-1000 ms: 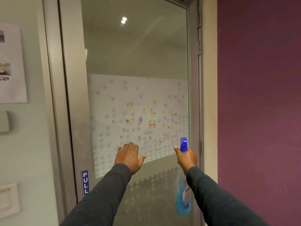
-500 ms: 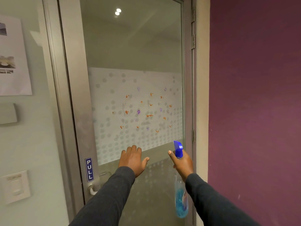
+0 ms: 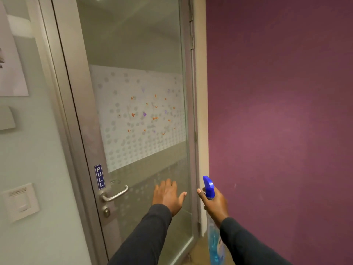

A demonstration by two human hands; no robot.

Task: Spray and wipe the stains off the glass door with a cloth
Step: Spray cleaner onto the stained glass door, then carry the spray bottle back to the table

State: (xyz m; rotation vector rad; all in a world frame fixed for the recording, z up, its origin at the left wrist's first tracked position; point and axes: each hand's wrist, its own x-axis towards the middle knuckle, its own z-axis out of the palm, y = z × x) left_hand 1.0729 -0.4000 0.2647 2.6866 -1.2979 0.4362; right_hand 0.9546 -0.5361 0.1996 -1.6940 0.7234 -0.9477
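The right hand (image 3: 216, 204) grips the spray bottle (image 3: 212, 222) ready to aim at stains (image 3: 150, 115) at twelve o'clock on the glass door (image 3: 133, 54), while the left hand (image 3: 168, 197), empty, spreads flat

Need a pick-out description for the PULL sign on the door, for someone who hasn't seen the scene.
Start at the glass door with the brushed-metal frame, left of the purple wall. Go down its left upright to just above the curved silver lever handle. The small blue vertical sticker there carries white letters reading PULL, the only lettering on the door.
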